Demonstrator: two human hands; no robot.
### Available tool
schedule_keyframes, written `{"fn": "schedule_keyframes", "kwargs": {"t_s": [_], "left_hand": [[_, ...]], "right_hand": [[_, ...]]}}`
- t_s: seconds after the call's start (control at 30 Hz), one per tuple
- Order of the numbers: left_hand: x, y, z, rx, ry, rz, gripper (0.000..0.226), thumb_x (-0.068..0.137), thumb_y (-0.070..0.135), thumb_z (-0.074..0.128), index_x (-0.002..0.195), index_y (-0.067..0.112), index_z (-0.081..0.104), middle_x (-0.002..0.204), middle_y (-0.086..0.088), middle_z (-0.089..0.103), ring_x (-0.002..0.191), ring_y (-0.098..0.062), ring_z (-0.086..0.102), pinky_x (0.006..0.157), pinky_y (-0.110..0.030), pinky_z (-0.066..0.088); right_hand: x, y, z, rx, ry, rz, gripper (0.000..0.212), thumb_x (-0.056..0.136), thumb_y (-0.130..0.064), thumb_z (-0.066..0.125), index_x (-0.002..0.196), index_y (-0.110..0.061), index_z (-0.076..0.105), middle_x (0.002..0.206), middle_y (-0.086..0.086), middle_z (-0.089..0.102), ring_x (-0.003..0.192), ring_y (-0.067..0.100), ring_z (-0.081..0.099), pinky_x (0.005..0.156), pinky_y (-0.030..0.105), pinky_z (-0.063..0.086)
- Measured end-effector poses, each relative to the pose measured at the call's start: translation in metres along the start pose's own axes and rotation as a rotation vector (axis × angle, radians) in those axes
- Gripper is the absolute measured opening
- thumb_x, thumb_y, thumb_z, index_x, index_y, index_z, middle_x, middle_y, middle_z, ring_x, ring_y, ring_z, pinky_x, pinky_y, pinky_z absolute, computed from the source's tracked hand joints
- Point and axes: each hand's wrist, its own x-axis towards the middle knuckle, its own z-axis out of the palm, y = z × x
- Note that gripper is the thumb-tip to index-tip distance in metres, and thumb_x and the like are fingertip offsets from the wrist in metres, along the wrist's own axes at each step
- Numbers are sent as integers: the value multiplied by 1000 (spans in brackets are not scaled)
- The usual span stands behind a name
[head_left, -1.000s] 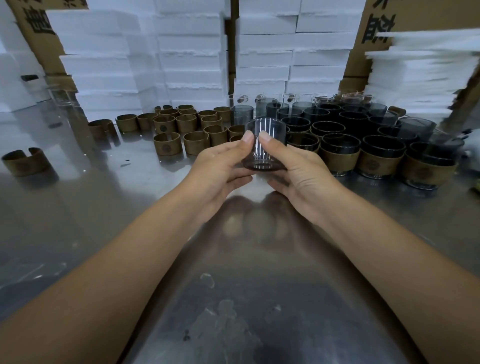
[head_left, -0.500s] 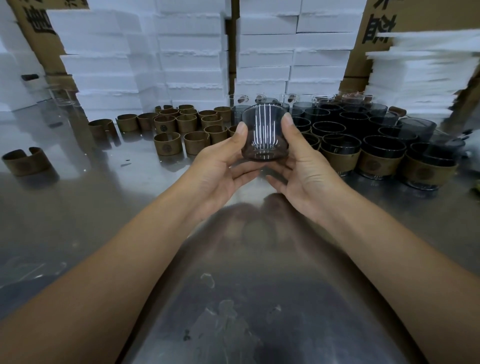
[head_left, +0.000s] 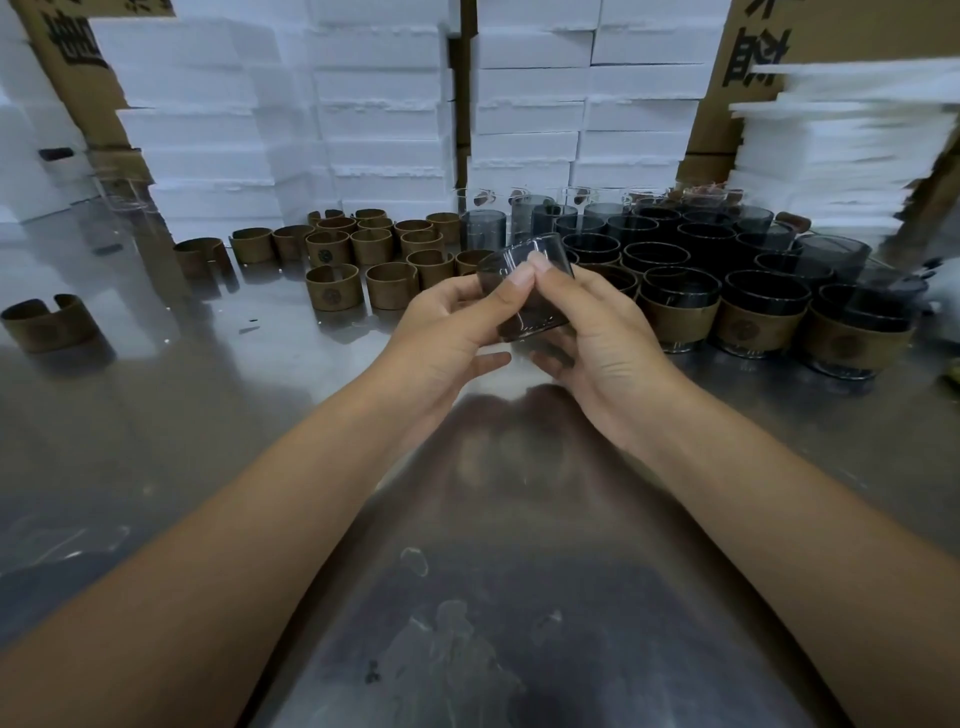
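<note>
A smoky dark glass cup (head_left: 535, 306) is held above the steel table (head_left: 156, 415) between both hands, tilted with its rim leaning away to the right. My left hand (head_left: 447, 332) grips it from the left, thumb on its near wall. My right hand (head_left: 597, 332) grips it from the right, thumb tip meeting the left thumb on the glass. The cup carries no sleeve. Part of its base is hidden behind my fingers.
Several brown open-ring sleeves (head_left: 332, 286) stand in a group at the back left, one apart (head_left: 49, 322) at the far left. Several dark glasses, the front ones sleeved (head_left: 680, 312), fill the back right. White foam boxes (head_left: 384, 104) and cartons wall the rear.
The cup has dropped from its raised upright position and now tilts. Both thumbs have slid together across its near wall.
</note>
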Motion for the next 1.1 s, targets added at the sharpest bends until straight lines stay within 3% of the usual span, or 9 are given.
{"fn": "schedule_keyframes", "kwargs": {"t_s": [0.1, 0.23, 0.33, 0.53, 0.63, 0.83, 0.9, 1.0, 1.1], "left_hand": [[1, -1, -2, -16, 27, 17, 44, 62, 47, 71, 97, 21, 66, 90, 6, 74, 88, -8, 68, 81, -29, 50], [1, 0, -4, -77, -31, -10, 41, 67, 44, 67, 99, 18, 68, 89, 5, 74, 84, -9, 69, 83, -26, 50], [1, 2, -5, -122, -79, -32, 48, 69, 47, 61, 105, 15, 67, 94, 2, 74, 84, -9, 69, 78, -21, 53], [1, 4, -6, -228, -120, -51, 40, 71, 45, 59, 98, 17, 68, 95, -2, 74, 88, -15, 69, 79, -22, 55], [1, 4, -6, -234, -125, -51, 40, 70, 45, 59, 96, 17, 69, 94, -2, 74, 88, -15, 70, 80, -23, 55], [0, 5, -5, -240, -137, -53, 45, 73, 46, 59, 106, 17, 64, 93, -4, 74, 84, -16, 71, 72, -25, 57], [0, 6, -4, -255, -138, -70, 45, 73, 47, 59, 107, 18, 62, 90, -4, 74, 82, -16, 72, 69, -25, 57], [0, 5, -3, -187, -112, -95, 54, 79, 51, 56, 119, 15, 59, 97, -9, 74, 87, -20, 72, 71, -27, 57], [-1, 3, -1, -27, -108, -106, 53, 83, 59, 47, 115, 19, 61, 98, -9, 74, 87, -19, 72, 75, -28, 56]], "right_hand": [[-1, 0, 1, 0, -6, -4, 21, 78, -40, 73, 94, -27, 66, 80, -10, 69, 83, 8, 64, 86, 31, 46], [-1, -2, -1, 39, -2, -7, 46, 60, -48, 74, 99, -26, 65, 86, -7, 71, 84, 10, 67, 88, 32, 46], [0, -4, -4, 97, -16, 35, 52, 65, -51, 69, 109, -23, 65, 103, -2, 74, 96, 13, 69, 88, 30, 47], [1, -7, -6, 210, -21, 81, 31, 71, -49, 66, 94, -27, 68, 113, 2, 71, 94, 11, 68, 96, 32, 45], [1, -7, -6, 212, -23, 85, 24, 78, -46, 64, 92, -27, 68, 107, 0, 72, 92, 12, 66, 96, 32, 45], [1, -7, -2, 137, -44, 37, 35, 93, -46, 50, 120, -29, 63, 118, -1, 69, 104, 12, 66, 97, 32, 44], [0, -7, -1, 139, -58, 36, 31, 94, -48, 47, 114, -31, 64, 116, -2, 70, 110, 13, 64, 99, 34, 44], [0, -7, 1, 133, -26, 52, 26, 93, -48, 50, 101, -30, 67, 108, -1, 73, 105, 15, 67, 93, 33, 50], [2, -5, 0, 97, 53, 87, 28, 92, -50, 53, 95, -27, 68, 98, -1, 75, 96, 14, 69, 79, 30, 53]]}}
